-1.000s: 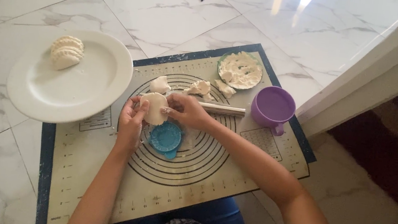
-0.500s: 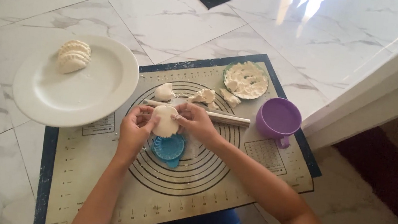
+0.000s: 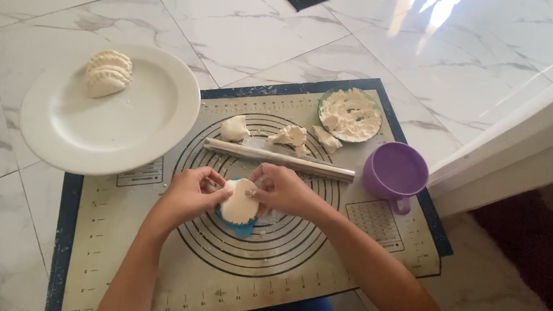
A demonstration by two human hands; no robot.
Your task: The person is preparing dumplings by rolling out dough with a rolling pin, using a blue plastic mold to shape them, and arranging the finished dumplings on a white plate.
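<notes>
My left hand [image 3: 189,192] and my right hand [image 3: 284,189] both pinch a round white dough disc [image 3: 240,202] from either side. The disc lies over a blue dumpling press [image 3: 240,226], mostly hidden beneath it, at the middle of a beige pastry mat [image 3: 137,258] with printed rings and a dark blue border. A metal rolling pin [image 3: 279,159] lies across the mat just beyond my hands.
A white plate [image 3: 119,122] at the left holds folded crimped dumplings [image 3: 108,72]. Dough scraps [image 3: 291,135] and a dough lump [image 3: 235,128] lie behind the pin. A small bowl of flour [image 3: 350,114] and a purple cup [image 3: 394,174] stand at the right. Marble floor surrounds the mat.
The dough disc has moved down from above the blue press to lie over it, with both hands still on it. The camera view has shifted slightly.
</notes>
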